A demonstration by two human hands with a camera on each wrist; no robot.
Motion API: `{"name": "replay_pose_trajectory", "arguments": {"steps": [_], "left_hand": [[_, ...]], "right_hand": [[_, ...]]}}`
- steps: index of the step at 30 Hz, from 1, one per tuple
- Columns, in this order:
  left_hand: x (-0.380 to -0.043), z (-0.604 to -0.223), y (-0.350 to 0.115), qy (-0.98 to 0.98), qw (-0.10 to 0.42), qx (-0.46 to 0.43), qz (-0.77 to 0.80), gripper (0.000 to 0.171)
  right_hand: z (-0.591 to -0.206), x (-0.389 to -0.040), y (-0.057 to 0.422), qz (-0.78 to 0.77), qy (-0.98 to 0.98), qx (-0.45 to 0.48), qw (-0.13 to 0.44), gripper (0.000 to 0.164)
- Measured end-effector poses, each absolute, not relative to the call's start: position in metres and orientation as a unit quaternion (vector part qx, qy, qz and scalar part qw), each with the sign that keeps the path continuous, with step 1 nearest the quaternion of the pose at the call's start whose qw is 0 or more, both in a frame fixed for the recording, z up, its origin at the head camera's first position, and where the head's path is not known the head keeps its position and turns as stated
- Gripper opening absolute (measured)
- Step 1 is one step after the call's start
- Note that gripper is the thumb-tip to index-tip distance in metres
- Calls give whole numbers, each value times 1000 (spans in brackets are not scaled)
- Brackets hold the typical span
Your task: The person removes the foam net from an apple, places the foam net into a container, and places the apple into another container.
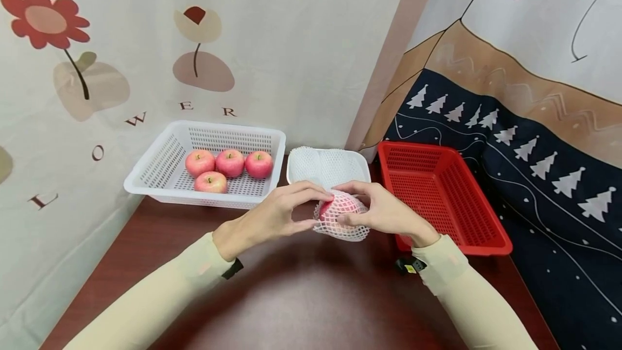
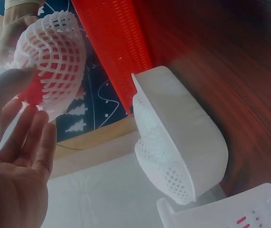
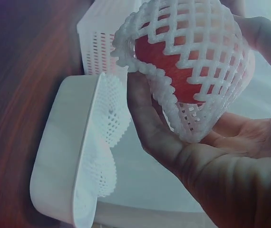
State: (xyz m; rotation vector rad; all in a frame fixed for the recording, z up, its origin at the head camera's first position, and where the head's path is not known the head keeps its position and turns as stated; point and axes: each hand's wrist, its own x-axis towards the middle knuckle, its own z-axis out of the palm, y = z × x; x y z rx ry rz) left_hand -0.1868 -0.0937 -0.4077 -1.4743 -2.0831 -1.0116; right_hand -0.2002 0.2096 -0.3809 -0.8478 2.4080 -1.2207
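An apple sits partly inside a white foam fruit net, held above the table between both hands. My right hand grips the apple through the net, thumb on the near side and fingers beyond. From the left, my left hand reaches to the net's open edge. Its thumb touches that edge, and the other fingertips lie against the far side. Red skin shows bare at the opening. Behind the hands, a small white tray holds more foam nets.
At the back left stands a white basket with several apples grouped in it. A red basket stands on the right. Printed curtains hang behind the brown table.
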Motion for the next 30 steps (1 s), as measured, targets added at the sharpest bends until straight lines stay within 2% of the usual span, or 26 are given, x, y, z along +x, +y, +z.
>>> {"name": "replay_pose_trajectory", "arguments": {"steps": [8, 18, 30], "left_hand": [[-185, -409, -96, -752, 183, -526, -353, 66], [-183, -407, -96, -774, 127, -517, -343, 78], [-179, -410, -99, -801, 134, -482, -328, 81]], "right_hand": [[-382, -203, 202, -431, 833, -306, 164, 61], [-385, -203, 190, -440, 822, -317, 176, 63], [-388, -198, 186, -434, 826, -327, 154, 68]]}}
